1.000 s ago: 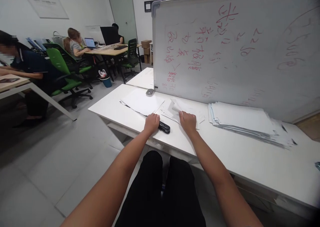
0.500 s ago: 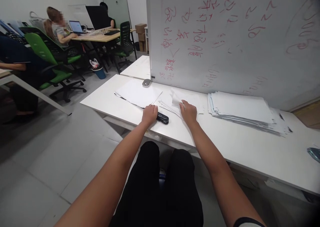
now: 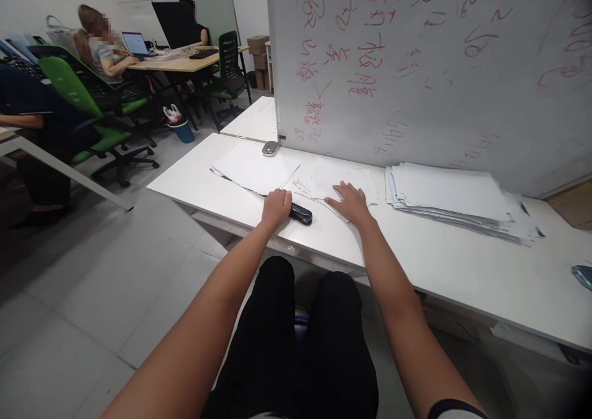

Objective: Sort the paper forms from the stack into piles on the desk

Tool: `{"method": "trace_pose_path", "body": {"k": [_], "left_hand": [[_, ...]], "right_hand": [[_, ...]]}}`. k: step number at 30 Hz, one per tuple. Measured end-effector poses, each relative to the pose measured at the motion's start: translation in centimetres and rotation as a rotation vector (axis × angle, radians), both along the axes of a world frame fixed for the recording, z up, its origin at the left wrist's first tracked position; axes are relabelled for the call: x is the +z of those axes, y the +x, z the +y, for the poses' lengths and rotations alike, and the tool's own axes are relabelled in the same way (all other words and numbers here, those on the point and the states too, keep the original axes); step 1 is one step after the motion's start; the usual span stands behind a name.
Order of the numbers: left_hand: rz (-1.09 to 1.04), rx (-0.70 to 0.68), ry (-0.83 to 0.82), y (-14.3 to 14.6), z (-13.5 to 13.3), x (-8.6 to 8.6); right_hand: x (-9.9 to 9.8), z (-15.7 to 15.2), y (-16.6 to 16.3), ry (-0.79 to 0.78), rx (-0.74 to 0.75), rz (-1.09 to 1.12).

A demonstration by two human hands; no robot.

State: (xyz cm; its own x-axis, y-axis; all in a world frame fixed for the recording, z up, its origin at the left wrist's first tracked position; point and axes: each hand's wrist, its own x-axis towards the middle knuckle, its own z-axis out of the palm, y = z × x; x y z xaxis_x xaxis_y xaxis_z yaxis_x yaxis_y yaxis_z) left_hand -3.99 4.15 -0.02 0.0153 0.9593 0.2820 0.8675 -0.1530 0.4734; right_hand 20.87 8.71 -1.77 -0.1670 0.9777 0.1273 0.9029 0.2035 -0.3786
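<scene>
Holding a white bag, the blue bin is standing yonder; the left hand is clamping a stapler on the desk; the right hand, earlier pinching paper, is spreading its fingers over sheets

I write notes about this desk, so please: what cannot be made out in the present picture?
All in head view:
Black stapler: one end hidden by left hand.
Paper sheet: partly covered by right hand.
Whiteboard: top cut off by upper edge.
Dark object: cut by right edge.
</scene>
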Motion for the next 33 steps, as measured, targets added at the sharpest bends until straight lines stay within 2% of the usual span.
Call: {"method": "trace_pose_path", "body": {"k": [7, 12, 16, 23, 27, 33], "left_hand": [[-0.014, 0.014, 0.002, 0.0, 0.0, 0.1], [-0.011, 0.018, 0.007, 0.1, 0.0, 0.2], [-0.028, 0.021, -0.010, 0.2, 0.0, 0.3], [-0.041, 0.003, 0.005, 0.2, 0.0, 0.6], [-0.046, -0.002, 0.001, 0.1, 0.0, 0.6], [-0.017, 0.017, -0.025, 0.1, 0.0, 0.7]], "right_hand": [[0.3, 0.2, -0.3, 0.157, -0.072, -0.037], [0.6, 0.2, -0.7, 0.227, -0.199, -0.133], [0.4, 0.3, -0.8, 0.260, -0.224, -0.087], [0.7, -0.3, 0.6, 0.069, 0.012, 0.014], [1.1, -0.7, 1.5, 0.019, 0.022, 0.064], [1.3, -1.2, 1.3, -0.060, 0.080, 0.027]]}}
